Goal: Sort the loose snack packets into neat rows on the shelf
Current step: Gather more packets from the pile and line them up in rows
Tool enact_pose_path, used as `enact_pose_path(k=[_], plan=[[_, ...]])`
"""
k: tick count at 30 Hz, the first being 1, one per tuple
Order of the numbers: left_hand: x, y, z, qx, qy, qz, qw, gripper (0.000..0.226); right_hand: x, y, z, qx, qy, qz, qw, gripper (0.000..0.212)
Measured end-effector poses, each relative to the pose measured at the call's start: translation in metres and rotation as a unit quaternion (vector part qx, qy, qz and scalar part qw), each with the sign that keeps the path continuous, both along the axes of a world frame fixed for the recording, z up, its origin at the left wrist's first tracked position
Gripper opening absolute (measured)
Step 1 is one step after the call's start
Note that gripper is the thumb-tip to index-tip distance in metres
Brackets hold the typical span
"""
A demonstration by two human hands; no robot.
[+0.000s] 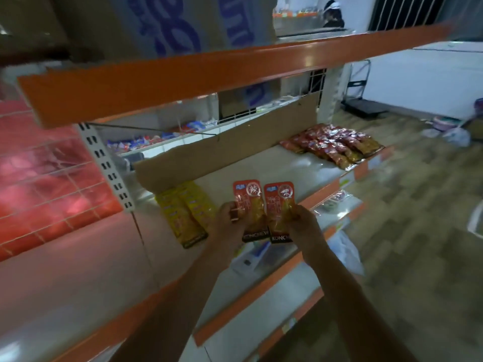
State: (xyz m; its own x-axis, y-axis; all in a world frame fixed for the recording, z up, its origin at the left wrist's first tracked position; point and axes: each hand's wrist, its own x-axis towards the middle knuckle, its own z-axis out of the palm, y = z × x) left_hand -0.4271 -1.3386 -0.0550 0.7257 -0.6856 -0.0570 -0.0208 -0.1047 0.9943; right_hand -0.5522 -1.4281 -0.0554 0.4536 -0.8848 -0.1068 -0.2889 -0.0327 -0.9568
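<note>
Shelf (261,176): white deck, orange front lip, seen from above and the front.

- Hands: two, both busy. Left hand (230,218) grips one orange-red packet (247,199) by its lower left edge, fingers curled round it. Right hand (300,220) pinches a second orange-red packet (278,202) at its lower right edge.
- The two held packets are upright, side by side, long edges touching or just overlapping, over the front edge of the shelf about midway along. Both read "KONCHEW" on a dark bottom band (partly hidden by the hands).
- Yellow packets (187,212): two overlapping columns lying flat at the shelf's left end, running from the back toward the front edge, just beside the left hand. Exact count per column too blurred to tell.
- Red packets (332,145): one spread of overlapping rows at the shelf's far right end, reaching the front right corner. Too many and too blurred to count.
- Cardboard strip (222,152): one, standing along the back edge.
- Upper shelf (183,74): one orange lip overhead, with cartons on top.
- Lower shelf (337,205): one, with clear-wrapped packs near its front edge.
</note>
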Motion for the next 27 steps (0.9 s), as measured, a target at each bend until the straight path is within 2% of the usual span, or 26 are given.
enact_pose_path(k=[4,8,11,13,15,17,20,24,27], plan=[[-0.018,-0.055,0.001,0.027,-0.038,-0.04,0.998,0.012,-0.024,-0.055,-0.01,0.007,-0.012,-0.032,0.999,0.026],[-0.033,-0.114,0.004,0.034,-0.006,-0.082,0.996,0.007,-0.035,-0.108,-0.006,0.022,-0.023,-0.046,0.998,0.03],[-0.03,-0.166,0.001,0.03,0.002,-0.097,0.995,0.031,-0.038,-0.156,-0.003,0.011,-0.028,-0.043,0.999,0.033],[-0.027,-0.201,-0.001,0.04,0.011,-0.103,0.994,0.024,-0.038,-0.188,-0.002,0.013,-0.036,-0.04,0.998,0.026],[-0.024,-0.233,0.001,0.052,-0.003,-0.095,0.994,0.006,-0.036,-0.216,0.0,-0.004,-0.028,-0.038,0.999,0.028],[-0.019,-0.264,0.002,0.051,0.002,-0.084,0.995,0.008,-0.033,-0.243,0.001,-0.021,-0.022,-0.034,0.999,0.026],[-0.011,-0.302,-0.003,0.06,0.01,-0.07,0.996,0.007,-0.028,-0.281,0.001,-0.034,-0.019,-0.029,0.999,0.007],[0.004,-0.339,-0.016,0.094,0.012,-0.028,0.995,0.005,-0.016,-0.323,-0.005,-0.059,-0.017,-0.015,0.998,0.003],[0.016,-0.363,-0.025,0.113,0.015,0.018,0.993,0.008,-0.005,-0.359,-0.007,-0.084,0.006,-0.001,0.996,0.011]])
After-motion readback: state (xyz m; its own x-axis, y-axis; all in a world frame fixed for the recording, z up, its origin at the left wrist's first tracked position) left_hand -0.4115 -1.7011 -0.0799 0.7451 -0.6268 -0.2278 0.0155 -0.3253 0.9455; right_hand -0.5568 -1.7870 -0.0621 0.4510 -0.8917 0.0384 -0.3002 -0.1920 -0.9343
